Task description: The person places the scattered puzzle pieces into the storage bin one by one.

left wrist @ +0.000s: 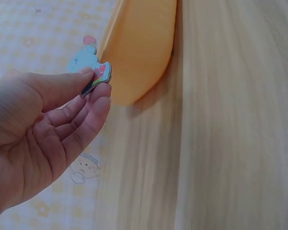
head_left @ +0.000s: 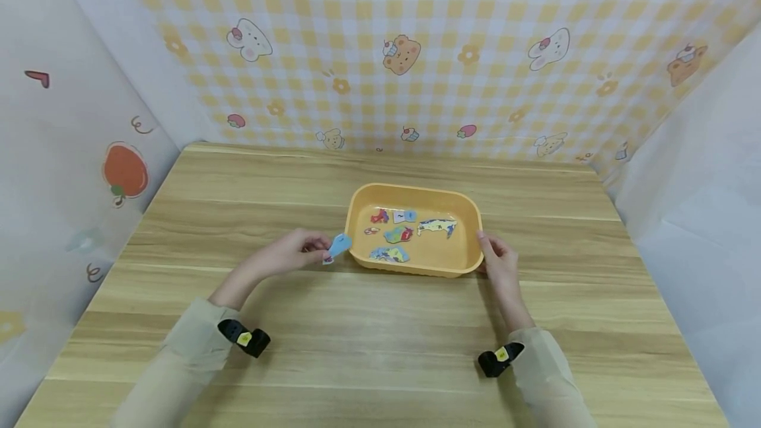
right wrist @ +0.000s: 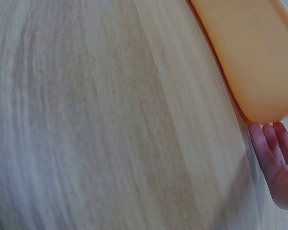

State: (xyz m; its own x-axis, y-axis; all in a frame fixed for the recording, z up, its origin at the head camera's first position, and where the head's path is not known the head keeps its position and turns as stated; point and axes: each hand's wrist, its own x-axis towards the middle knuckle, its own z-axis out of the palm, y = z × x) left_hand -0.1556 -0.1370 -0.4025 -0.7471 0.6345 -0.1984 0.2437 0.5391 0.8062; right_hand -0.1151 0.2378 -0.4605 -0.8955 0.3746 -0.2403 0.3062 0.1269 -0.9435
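Note:
My left hand (head_left: 297, 249) pinches a flat light-blue printed cutout piece (head_left: 340, 244) between thumb and fingers, at the left end of a yellow-orange plastic basin (head_left: 440, 264). In the left wrist view the piece (left wrist: 86, 61) shows a rounded pale-blue top and a pink and green patch near the thumb. At the basin's right end my right hand (head_left: 501, 263) holds the rim, thumb at the top edge. Its fingertips touch the outer wall in the right wrist view; the thumb is hidden there. Several flat printed cutouts lie in the basin, among them a pale-yellow one (head_left: 436, 226) and a green-and-red one (head_left: 398, 235).
The basin stands on a wood-grain table (head_left: 380, 335). Behind it hangs a yellow-checked cloth (head_left: 440, 104) with cartoon prints, and white sheets hang at both sides. Black wrist cameras are strapped over both sleeves.

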